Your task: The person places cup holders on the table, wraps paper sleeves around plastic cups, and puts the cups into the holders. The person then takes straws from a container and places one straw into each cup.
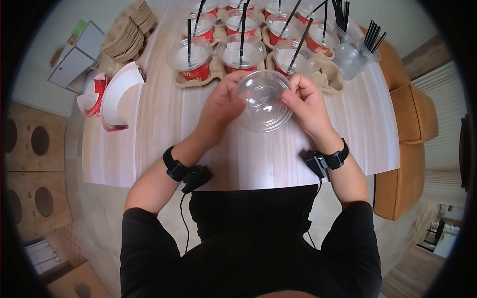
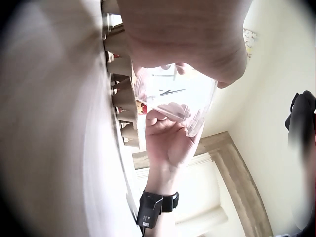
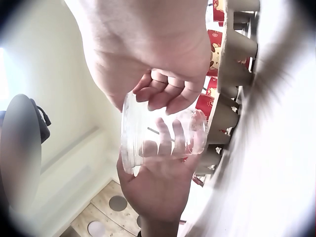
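Note:
A clear plastic cup (image 1: 265, 121) is held between both hands over the table, its wide round rim facing up toward the head camera. My left hand (image 1: 222, 103) grips its left side, with the thumb at the rim. On the opposite side my right hand (image 1: 310, 103) holds the rim with its thumb, fingers curled against the wall. Seen from the right wrist, the left fingers show through the cup's transparent wall (image 3: 136, 121). Just beyond the hands, red paper cups (image 1: 197, 73) with clear lids and black straws stand in cardboard carriers (image 1: 208, 79).
Black straws (image 1: 372, 37) stand in clear cups (image 1: 350, 62) at the right. Red and white paper sleeves (image 1: 117, 102) lie on the left, below stacked cardboard carriers (image 1: 124, 42). An orange sofa (image 1: 405, 149) borders the table's right edge.

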`<move>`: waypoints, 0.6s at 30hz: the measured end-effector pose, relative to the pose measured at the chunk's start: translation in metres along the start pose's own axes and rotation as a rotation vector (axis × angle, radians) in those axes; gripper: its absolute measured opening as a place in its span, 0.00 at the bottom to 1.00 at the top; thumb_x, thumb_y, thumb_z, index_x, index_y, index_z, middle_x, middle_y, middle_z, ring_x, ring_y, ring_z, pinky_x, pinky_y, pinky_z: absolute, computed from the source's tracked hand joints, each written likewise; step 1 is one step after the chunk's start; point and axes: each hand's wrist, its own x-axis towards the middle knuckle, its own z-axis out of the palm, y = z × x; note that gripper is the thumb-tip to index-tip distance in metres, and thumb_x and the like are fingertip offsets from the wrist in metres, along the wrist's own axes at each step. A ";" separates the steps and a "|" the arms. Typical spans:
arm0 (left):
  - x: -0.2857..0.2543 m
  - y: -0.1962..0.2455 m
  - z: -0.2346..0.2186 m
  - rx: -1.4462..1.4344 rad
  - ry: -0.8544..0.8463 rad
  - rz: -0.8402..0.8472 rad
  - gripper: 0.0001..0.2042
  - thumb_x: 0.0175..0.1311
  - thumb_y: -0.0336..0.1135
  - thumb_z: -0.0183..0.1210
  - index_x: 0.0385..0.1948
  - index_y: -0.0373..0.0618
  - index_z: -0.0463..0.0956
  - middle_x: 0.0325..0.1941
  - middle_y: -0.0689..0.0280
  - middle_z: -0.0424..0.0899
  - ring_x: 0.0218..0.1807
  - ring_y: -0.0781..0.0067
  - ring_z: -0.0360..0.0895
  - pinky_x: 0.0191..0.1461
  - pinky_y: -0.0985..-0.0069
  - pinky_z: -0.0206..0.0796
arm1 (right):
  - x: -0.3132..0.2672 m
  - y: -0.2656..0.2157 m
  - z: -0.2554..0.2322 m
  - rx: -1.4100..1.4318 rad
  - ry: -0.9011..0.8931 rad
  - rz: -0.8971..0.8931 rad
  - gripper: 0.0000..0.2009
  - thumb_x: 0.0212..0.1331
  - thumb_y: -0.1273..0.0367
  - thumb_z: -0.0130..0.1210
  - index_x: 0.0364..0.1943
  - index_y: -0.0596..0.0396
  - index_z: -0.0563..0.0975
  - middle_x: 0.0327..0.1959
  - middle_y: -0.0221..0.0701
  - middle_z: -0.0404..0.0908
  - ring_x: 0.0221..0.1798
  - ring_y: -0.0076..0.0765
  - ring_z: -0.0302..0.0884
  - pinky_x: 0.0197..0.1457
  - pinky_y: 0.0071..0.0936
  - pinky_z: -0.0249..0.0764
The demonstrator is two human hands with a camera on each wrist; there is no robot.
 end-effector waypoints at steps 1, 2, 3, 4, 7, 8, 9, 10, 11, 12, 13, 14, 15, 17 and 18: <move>0.001 0.004 0.001 0.001 0.002 -0.006 0.24 0.62 0.46 0.59 0.54 0.41 0.66 0.65 0.57 0.65 0.67 0.64 0.62 0.69 0.65 0.56 | 0.000 -0.002 0.001 -0.032 -0.046 -0.027 0.08 0.60 0.70 0.59 0.35 0.52 0.69 0.36 0.24 0.76 0.36 0.13 0.72 0.40 0.14 0.67; 0.002 0.008 0.002 -0.111 -0.003 -0.006 0.17 0.63 0.43 0.58 0.46 0.42 0.66 0.64 0.57 0.65 0.66 0.66 0.62 0.69 0.65 0.54 | 0.000 -0.003 0.005 -0.028 -0.044 -0.024 0.08 0.60 0.70 0.59 0.35 0.52 0.69 0.36 0.24 0.76 0.36 0.13 0.72 0.40 0.14 0.67; 0.003 0.011 0.003 -0.223 -0.008 -0.005 0.11 0.65 0.40 0.57 0.38 0.44 0.67 0.64 0.58 0.65 0.65 0.67 0.62 0.69 0.65 0.52 | 0.001 -0.006 0.012 -0.016 -0.066 -0.117 0.10 0.60 0.70 0.59 0.41 0.54 0.69 0.44 0.28 0.74 0.44 0.18 0.71 0.47 0.18 0.67; 0.002 0.011 0.004 -0.224 -0.008 -0.008 0.11 0.65 0.40 0.57 0.38 0.44 0.67 0.64 0.58 0.65 0.65 0.67 0.62 0.69 0.65 0.52 | 0.002 -0.010 0.017 -0.005 -0.087 -0.210 0.14 0.60 0.70 0.58 0.47 0.56 0.70 0.52 0.31 0.72 0.52 0.23 0.71 0.55 0.22 0.67; -0.002 0.010 0.006 -0.308 0.029 -0.091 0.14 0.68 0.43 0.52 0.43 0.41 0.69 0.64 0.56 0.66 0.65 0.67 0.64 0.69 0.65 0.55 | -0.002 -0.017 0.018 0.113 -0.219 -0.086 0.24 0.60 0.73 0.56 0.60 0.57 0.64 0.63 0.35 0.63 0.65 0.30 0.62 0.65 0.28 0.61; -0.004 0.006 0.004 -0.344 0.044 -0.152 0.20 0.68 0.48 0.50 0.51 0.40 0.65 0.63 0.56 0.67 0.64 0.64 0.65 0.68 0.63 0.57 | -0.003 -0.015 0.017 0.113 -0.215 -0.086 0.24 0.60 0.73 0.56 0.60 0.57 0.64 0.63 0.35 0.63 0.65 0.30 0.62 0.65 0.28 0.61; -0.004 0.004 0.003 -0.379 0.059 -0.212 0.27 0.68 0.52 0.47 0.58 0.38 0.62 0.62 0.56 0.68 0.64 0.62 0.67 0.67 0.62 0.60 | -0.004 -0.010 0.016 0.068 -0.231 -0.090 0.27 0.61 0.72 0.56 0.64 0.57 0.61 0.64 0.35 0.62 0.65 0.30 0.61 0.65 0.29 0.61; -0.004 0.004 0.002 -0.378 0.058 -0.211 0.27 0.68 0.52 0.47 0.58 0.38 0.62 0.62 0.56 0.68 0.64 0.62 0.67 0.67 0.62 0.60 | -0.004 -0.009 0.017 0.023 -0.248 -0.094 0.30 0.61 0.72 0.55 0.67 0.57 0.58 0.65 0.34 0.62 0.66 0.30 0.60 0.65 0.29 0.60; -0.003 0.004 0.000 -0.353 0.073 -0.233 0.26 0.69 0.52 0.46 0.57 0.38 0.63 0.61 0.56 0.69 0.62 0.63 0.68 0.66 0.63 0.61 | -0.005 -0.010 0.019 0.023 -0.249 -0.094 0.30 0.61 0.72 0.55 0.67 0.57 0.58 0.65 0.34 0.62 0.66 0.30 0.60 0.65 0.29 0.60; -0.003 0.004 -0.001 -0.329 0.089 -0.256 0.26 0.70 0.52 0.45 0.56 0.38 0.63 0.60 0.56 0.70 0.61 0.63 0.70 0.65 0.63 0.62 | -0.006 -0.013 0.023 0.060 -0.234 -0.074 0.30 0.62 0.71 0.54 0.68 0.56 0.57 0.66 0.33 0.62 0.66 0.30 0.60 0.66 0.29 0.59; -0.004 0.005 -0.003 -0.329 0.093 -0.256 0.26 0.70 0.52 0.45 0.56 0.38 0.63 0.60 0.56 0.70 0.61 0.63 0.70 0.65 0.63 0.62 | -0.006 -0.014 0.026 0.097 -0.219 -0.053 0.31 0.63 0.71 0.53 0.69 0.55 0.56 0.66 0.32 0.62 0.66 0.30 0.60 0.67 0.29 0.58; -0.004 0.005 -0.005 -0.210 0.102 -0.200 0.23 0.70 0.50 0.46 0.54 0.38 0.65 0.60 0.56 0.70 0.60 0.66 0.69 0.64 0.66 0.61 | -0.006 -0.014 0.024 0.099 -0.220 -0.051 0.31 0.63 0.71 0.53 0.69 0.55 0.56 0.66 0.32 0.62 0.66 0.30 0.60 0.67 0.29 0.58; -0.003 0.005 -0.006 -0.090 0.109 -0.144 0.21 0.71 0.47 0.47 0.52 0.38 0.66 0.59 0.57 0.71 0.60 0.69 0.69 0.64 0.69 0.61 | -0.005 -0.014 0.020 0.013 -0.217 -0.036 0.30 0.64 0.69 0.52 0.69 0.55 0.55 0.66 0.33 0.62 0.66 0.29 0.60 0.65 0.27 0.60; 0.000 0.001 -0.005 -0.070 0.164 -0.063 0.20 0.71 0.46 0.48 0.53 0.38 0.66 0.59 0.56 0.70 0.59 0.69 0.69 0.64 0.69 0.61 | -0.003 -0.012 0.017 -0.071 -0.211 -0.022 0.30 0.65 0.66 0.50 0.70 0.54 0.55 0.66 0.33 0.62 0.66 0.29 0.61 0.64 0.26 0.61; 0.002 0.000 -0.004 -0.051 0.219 0.019 0.19 0.70 0.44 0.49 0.54 0.38 0.66 0.60 0.56 0.70 0.59 0.69 0.68 0.63 0.68 0.61 | -0.002 -0.010 0.018 0.018 -0.219 0.013 0.29 0.66 0.65 0.49 0.69 0.53 0.55 0.66 0.33 0.62 0.66 0.28 0.61 0.61 0.25 0.64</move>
